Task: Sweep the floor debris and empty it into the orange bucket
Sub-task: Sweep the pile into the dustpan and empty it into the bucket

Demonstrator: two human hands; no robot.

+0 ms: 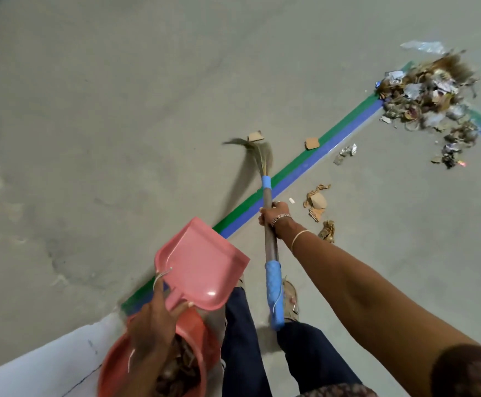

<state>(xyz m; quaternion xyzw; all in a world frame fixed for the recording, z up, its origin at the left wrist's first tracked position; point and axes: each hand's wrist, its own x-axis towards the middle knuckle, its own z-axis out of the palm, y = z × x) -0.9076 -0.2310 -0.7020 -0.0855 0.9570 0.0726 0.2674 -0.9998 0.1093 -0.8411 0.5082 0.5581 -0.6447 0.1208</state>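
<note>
Down at the near edge of the floor, by your feet, your left hand grips the short handle of the pink dustpan, fingers curled round it. The handle end hangs just above the orange bucket, while the pan's mouth points away, toward the green and blue tape line. The pan looks bare and the bucket has brown scraps inside. I judge the pan is held there so it is ready and close to where it must be emptied. A thin wire curves past that hand; I cannot tell whether it belongs to the bucket.

Your right hand is wrapped round the dark shaft of the broom, between its two blue bands. That grip lets you swing it one-handed while the other hand is busy. The bristles reach forward across the tape line and are blurred, so I judge them to be mid-stroke, just beside a small piece of cardboard.

Most of the work lies away from both hands. The big heap of debris sits toward the far right edge of the floor, where the tape line turns a corner. It is well apart from the broom and farther from the pan.

Between the heap and you lie strays. A second cardboard bit is touching the tape, and a crumpled foil scrap lies near it. Torn brown pieces lie just right of your right hand. I judge the task part done: some debris is binned, the heap is not.
</note>
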